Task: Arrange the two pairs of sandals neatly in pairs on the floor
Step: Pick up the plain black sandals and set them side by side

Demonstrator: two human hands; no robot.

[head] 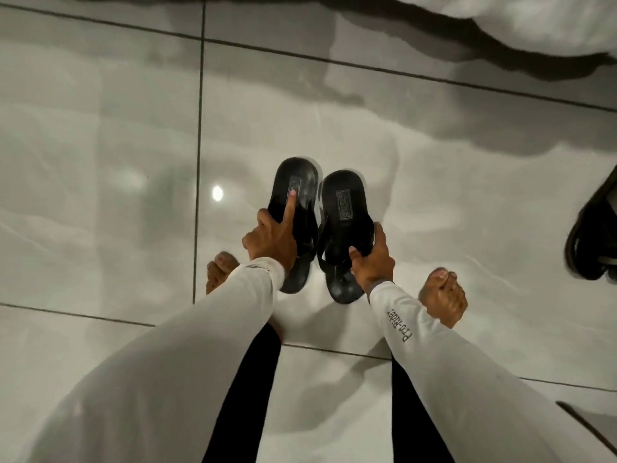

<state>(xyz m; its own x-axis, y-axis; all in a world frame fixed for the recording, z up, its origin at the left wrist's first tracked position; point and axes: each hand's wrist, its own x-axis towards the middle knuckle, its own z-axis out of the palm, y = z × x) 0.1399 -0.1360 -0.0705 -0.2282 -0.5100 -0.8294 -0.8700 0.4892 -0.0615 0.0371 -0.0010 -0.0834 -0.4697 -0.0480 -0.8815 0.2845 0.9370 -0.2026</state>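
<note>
Two black flip-flop sandals lie side by side on the glossy white tile floor (100,162), heels away from me. My left hand (272,240) rests on the left sandal (298,182), thumb hooked at its edge and index finger stretched along the footbed. My right hand (372,259) grips the right sandal (345,202) at its strap and outer edge. Another black sandal (592,238) sits at the right edge of the view, partly cut off. The fourth sandal is not visible.
My bare feet stand on the tiles, the left foot (218,272) beside the left sandal and the right foot (442,297) right of the pair. White fabric (534,25) hangs at the top right. A dark edge (587,429) shows at bottom right.
</note>
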